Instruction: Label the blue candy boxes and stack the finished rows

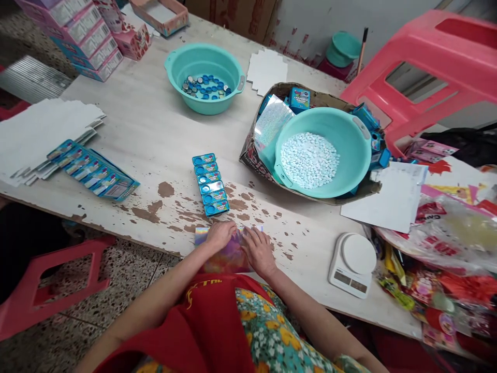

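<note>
A shiny purple holographic sheet (229,256) lies at the table's near edge, just in front of my body. On its upper left part rests my left hand (221,234), its fingers bent together near the sheet's top edge; what they may pinch is too small to make out. My right hand (259,249) lies on the sheet's right side with its fingers spread. Just beyond the hands stands a column of several small blue boxes (210,185) with round recesses on top, touching one another.
A teal basin (205,106) holds small round blue and silver pieces. Another basin (322,181) with pale candies sits on a cardboard box (252,147). A white scale (344,277) stands right; blue printed cards (93,171) lie left beside white sheets (46,129).
</note>
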`<action>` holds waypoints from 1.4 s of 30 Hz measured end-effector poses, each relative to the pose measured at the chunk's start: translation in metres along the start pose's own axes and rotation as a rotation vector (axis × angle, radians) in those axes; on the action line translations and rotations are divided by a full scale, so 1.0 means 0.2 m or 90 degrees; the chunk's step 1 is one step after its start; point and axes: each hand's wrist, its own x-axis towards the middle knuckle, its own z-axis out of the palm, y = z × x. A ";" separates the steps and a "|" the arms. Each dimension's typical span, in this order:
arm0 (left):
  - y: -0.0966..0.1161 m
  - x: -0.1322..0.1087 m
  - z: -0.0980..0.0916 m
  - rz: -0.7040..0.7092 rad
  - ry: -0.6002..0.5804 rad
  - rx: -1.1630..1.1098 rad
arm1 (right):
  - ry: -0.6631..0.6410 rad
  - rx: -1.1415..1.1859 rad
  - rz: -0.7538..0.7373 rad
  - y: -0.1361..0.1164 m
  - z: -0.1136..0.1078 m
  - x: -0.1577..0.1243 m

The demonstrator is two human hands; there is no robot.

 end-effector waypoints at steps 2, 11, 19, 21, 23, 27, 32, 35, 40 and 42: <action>0.01 0.00 0.00 0.005 0.009 0.005 | 0.018 0.012 0.017 0.01 -0.02 0.04; 0.04 0.01 0.01 0.010 0.016 0.021 | 0.002 -0.020 -0.026 0.06 0.04 0.04; 0.03 0.02 0.04 0.002 0.019 0.051 | 0.011 0.054 -0.005 0.07 -0.05 0.05; 0.02 0.03 0.05 -0.009 0.029 0.080 | -0.019 0.077 0.010 0.08 -0.11 0.09; 0.00 0.04 0.07 -0.013 0.043 0.100 | -0.054 0.114 0.035 0.09 -0.19 0.12; -0.01 0.01 0.07 -0.007 0.095 0.070 | -0.065 0.243 0.123 0.10 -0.37 0.18; 0.11 -0.11 -0.02 0.064 0.160 -0.281 | -0.062 0.412 0.200 0.05 -0.53 0.24; 0.16 -0.18 -0.08 0.081 0.063 -0.533 | -0.079 0.509 0.206 -0.01 -0.50 0.28; 0.06 -0.23 -0.18 -0.097 0.064 -0.604 | -0.050 0.551 0.272 -0.13 -0.32 0.43; -0.02 -0.25 -0.25 -0.136 0.089 -0.598 | -0.014 0.509 0.263 -0.19 -0.25 0.52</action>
